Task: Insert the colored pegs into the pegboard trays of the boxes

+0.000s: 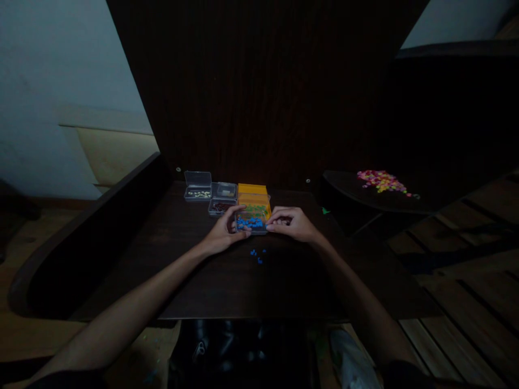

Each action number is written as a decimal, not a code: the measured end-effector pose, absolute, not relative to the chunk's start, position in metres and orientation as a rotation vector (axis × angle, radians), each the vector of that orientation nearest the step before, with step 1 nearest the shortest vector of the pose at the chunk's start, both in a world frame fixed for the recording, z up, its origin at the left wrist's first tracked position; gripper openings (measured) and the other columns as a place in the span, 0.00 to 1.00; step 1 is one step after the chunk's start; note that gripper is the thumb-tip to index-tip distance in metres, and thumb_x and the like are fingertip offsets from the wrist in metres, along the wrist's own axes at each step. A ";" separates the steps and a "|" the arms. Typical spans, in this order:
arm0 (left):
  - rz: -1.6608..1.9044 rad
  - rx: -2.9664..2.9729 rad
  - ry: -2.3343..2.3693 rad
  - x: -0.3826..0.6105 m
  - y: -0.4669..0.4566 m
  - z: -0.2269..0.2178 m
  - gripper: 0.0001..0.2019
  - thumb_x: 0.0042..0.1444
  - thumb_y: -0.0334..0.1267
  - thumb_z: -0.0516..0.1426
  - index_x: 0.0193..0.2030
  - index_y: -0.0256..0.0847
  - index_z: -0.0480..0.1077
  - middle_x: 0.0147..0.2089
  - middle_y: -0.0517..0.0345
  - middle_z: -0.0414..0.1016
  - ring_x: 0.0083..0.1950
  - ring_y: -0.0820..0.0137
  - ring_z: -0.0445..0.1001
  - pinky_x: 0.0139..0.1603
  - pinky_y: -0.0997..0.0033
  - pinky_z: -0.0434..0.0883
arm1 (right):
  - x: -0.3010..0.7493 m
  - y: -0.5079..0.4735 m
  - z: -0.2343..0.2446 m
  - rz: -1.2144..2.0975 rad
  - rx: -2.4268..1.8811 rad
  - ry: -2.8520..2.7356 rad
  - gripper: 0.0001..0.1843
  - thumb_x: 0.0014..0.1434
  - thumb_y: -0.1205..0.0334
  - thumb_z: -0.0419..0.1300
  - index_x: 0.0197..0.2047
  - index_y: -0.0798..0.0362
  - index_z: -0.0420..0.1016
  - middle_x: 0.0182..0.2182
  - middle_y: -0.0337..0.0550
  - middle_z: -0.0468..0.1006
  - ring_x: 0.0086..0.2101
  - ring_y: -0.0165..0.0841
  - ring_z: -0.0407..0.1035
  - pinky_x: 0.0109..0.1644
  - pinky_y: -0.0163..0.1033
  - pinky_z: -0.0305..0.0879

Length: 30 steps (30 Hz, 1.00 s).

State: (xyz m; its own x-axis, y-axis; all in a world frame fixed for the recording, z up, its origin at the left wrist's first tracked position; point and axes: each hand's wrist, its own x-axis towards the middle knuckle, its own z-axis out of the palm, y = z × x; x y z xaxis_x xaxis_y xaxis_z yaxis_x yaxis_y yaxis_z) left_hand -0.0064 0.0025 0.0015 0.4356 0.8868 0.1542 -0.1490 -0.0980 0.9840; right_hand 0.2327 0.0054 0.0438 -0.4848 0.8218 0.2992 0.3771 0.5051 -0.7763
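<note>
My left hand (226,229) is closed around the left end of a small clear plastic box (253,232), thumb at the front and fingers behind. Small blue pieces (254,222) lie inside it. At the right end of the same box, my right hand (292,223) has thumb and forefinger pinched on the edge, the other fingers curled in. Whether a blue piece is also between those fingertips is too dim to tell. A few loose blue pieces (259,260) lie on the dark wooden surface (227,292) in front of the box.
Behind my hands stand a yellow box (252,188), green pieces (256,209), an open clear box with dark red pieces (221,207) and one with pale pieces (199,194). Mixed colourful pieces (381,181) are heaped on a ledge to the right. A raised wooden side (93,227) borders the left.
</note>
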 end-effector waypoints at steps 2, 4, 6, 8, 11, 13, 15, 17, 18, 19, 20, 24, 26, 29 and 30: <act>0.996 1.390 0.700 -0.006 0.002 0.001 0.36 0.45 0.36 0.67 0.60 0.45 0.58 0.62 0.45 0.64 0.43 0.67 0.77 0.52 0.52 0.74 | 0.224 0.010 0.046 0.846 -1.004 -2.123 0.18 0.53 0.48 0.65 0.33 0.58 0.80 0.24 0.39 0.71 0.25 0.27 0.60 0.27 0.32 0.56; 1.000 1.401 0.685 -0.005 0.002 0.001 0.36 0.44 0.36 0.67 0.60 0.45 0.59 0.61 0.46 0.65 0.42 0.67 0.77 0.51 0.53 0.74 | 0.218 0.015 0.049 0.841 -1.031 -2.190 0.17 0.55 0.50 0.64 0.34 0.58 0.80 0.21 0.37 0.68 0.23 0.26 0.59 0.26 0.31 0.55; 1.008 1.407 0.673 -0.004 0.001 0.000 0.35 0.44 0.35 0.67 0.59 0.46 0.59 0.61 0.47 0.65 0.42 0.68 0.77 0.50 0.54 0.75 | 0.214 0.020 0.052 0.805 -1.056 -2.265 0.16 0.56 0.53 0.63 0.35 0.59 0.80 0.21 0.36 0.67 0.23 0.25 0.58 0.26 0.30 0.53; 1.004 1.402 0.666 -0.003 0.001 0.000 0.35 0.44 0.35 0.67 0.59 0.45 0.59 0.60 0.47 0.66 0.43 0.68 0.77 0.50 0.55 0.75 | 0.210 0.023 0.056 0.736 -1.071 -2.351 0.13 0.57 0.56 0.62 0.35 0.59 0.80 0.20 0.34 0.66 0.22 0.24 0.57 0.26 0.30 0.51; 0.996 1.393 0.659 -0.003 0.000 0.001 0.35 0.44 0.34 0.67 0.59 0.44 0.59 0.59 0.47 0.66 0.43 0.67 0.77 0.50 0.56 0.74 | 0.205 0.026 0.060 0.654 -1.081 -2.467 0.11 0.57 0.59 0.62 0.34 0.59 0.80 0.18 0.32 0.63 0.21 0.23 0.54 0.26 0.30 0.48; 0.989 1.393 0.653 -0.003 0.000 0.001 0.35 0.44 0.34 0.67 0.59 0.44 0.59 0.60 0.46 0.66 0.43 0.67 0.78 0.50 0.56 0.74 | 0.203 0.027 0.061 0.645 -1.088 -2.519 0.10 0.56 0.60 0.62 0.34 0.59 0.80 0.17 0.31 0.61 0.20 0.23 0.53 0.26 0.30 0.47; 0.977 1.392 0.645 -0.003 -0.001 0.001 0.35 0.45 0.34 0.67 0.60 0.44 0.58 0.59 0.47 0.67 0.44 0.67 0.78 0.51 0.56 0.74 | 0.201 0.028 0.060 0.657 -1.106 -2.538 0.09 0.56 0.61 0.62 0.33 0.59 0.81 0.17 0.31 0.61 0.21 0.23 0.52 0.27 0.30 0.46; 0.972 1.391 0.643 -0.003 -0.001 0.002 0.36 0.45 0.34 0.67 0.60 0.44 0.58 0.56 0.48 0.69 0.44 0.66 0.78 0.51 0.55 0.74 | 0.200 0.030 0.057 0.671 -1.138 -2.530 0.09 0.56 0.62 0.63 0.33 0.59 0.81 0.17 0.31 0.61 0.21 0.23 0.52 0.26 0.30 0.46; 0.974 1.391 0.644 -0.003 -0.001 0.002 0.36 0.44 0.34 0.67 0.60 0.44 0.58 0.56 0.48 0.70 0.44 0.65 0.78 0.51 0.55 0.74 | 0.199 0.031 0.056 0.679 -1.157 -2.521 0.09 0.55 0.62 0.63 0.33 0.59 0.81 0.17 0.31 0.61 0.21 0.23 0.53 0.26 0.30 0.46; 0.978 1.392 0.647 -0.003 -0.001 0.002 0.35 0.44 0.34 0.67 0.59 0.44 0.59 0.55 0.48 0.71 0.45 0.65 0.78 0.52 0.54 0.74 | 0.199 0.031 0.056 0.688 -1.173 -2.512 0.09 0.55 0.62 0.63 0.33 0.59 0.81 0.17 0.31 0.62 0.21 0.23 0.53 0.26 0.30 0.45; 0.980 1.394 0.649 -0.002 -0.002 0.002 0.35 0.44 0.34 0.67 0.59 0.43 0.59 0.54 0.48 0.71 0.45 0.64 0.78 0.52 0.54 0.74 | 0.198 0.032 0.055 0.699 -1.186 -2.506 0.09 0.55 0.62 0.63 0.33 0.59 0.81 0.17 0.32 0.62 0.21 0.23 0.54 0.26 0.30 0.45; 0.961 1.390 0.636 -0.001 -0.002 0.002 0.35 0.45 0.35 0.67 0.60 0.42 0.58 0.51 0.49 0.73 0.44 0.65 0.78 0.51 0.54 0.74 | 0.196 0.033 0.054 0.739 -1.220 -2.460 0.09 0.54 0.62 0.62 0.32 0.60 0.80 0.17 0.31 0.61 0.20 0.23 0.52 0.25 0.30 0.45; 0.960 1.379 0.625 -0.001 -0.002 0.002 0.36 0.45 0.35 0.67 0.60 0.42 0.58 0.51 0.49 0.73 0.44 0.65 0.78 0.51 0.55 0.74 | 0.195 0.034 0.054 0.760 -1.239 -2.434 0.10 0.54 0.61 0.62 0.32 0.60 0.80 0.17 0.31 0.61 0.20 0.23 0.52 0.25 0.30 0.45; 0.960 1.370 0.633 -0.002 -0.002 0.003 0.36 0.44 0.35 0.68 0.60 0.42 0.58 0.51 0.49 0.73 0.45 0.65 0.78 0.52 0.55 0.73 | 0.194 0.034 0.053 0.767 -1.269 -2.398 0.11 0.54 0.59 0.63 0.32 0.60 0.80 0.17 0.32 0.62 0.20 0.23 0.52 0.25 0.31 0.45; 0.957 1.367 0.638 -0.002 -0.002 0.003 0.37 0.44 0.35 0.68 0.60 0.42 0.58 0.51 0.49 0.73 0.45 0.64 0.78 0.52 0.55 0.73 | 0.194 0.033 0.053 0.762 -1.278 -2.387 0.11 0.54 0.59 0.63 0.32 0.59 0.80 0.17 0.32 0.62 0.20 0.23 0.52 0.25 0.31 0.45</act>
State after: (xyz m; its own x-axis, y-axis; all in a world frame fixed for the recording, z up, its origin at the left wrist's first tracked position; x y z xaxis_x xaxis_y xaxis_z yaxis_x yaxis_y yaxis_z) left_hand -0.0019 -0.0019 0.0030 0.4967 0.8551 0.1489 -0.1918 -0.0592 0.9796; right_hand 0.1942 0.0331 0.0531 -0.5448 0.8378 0.0345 0.6630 0.4556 -0.5940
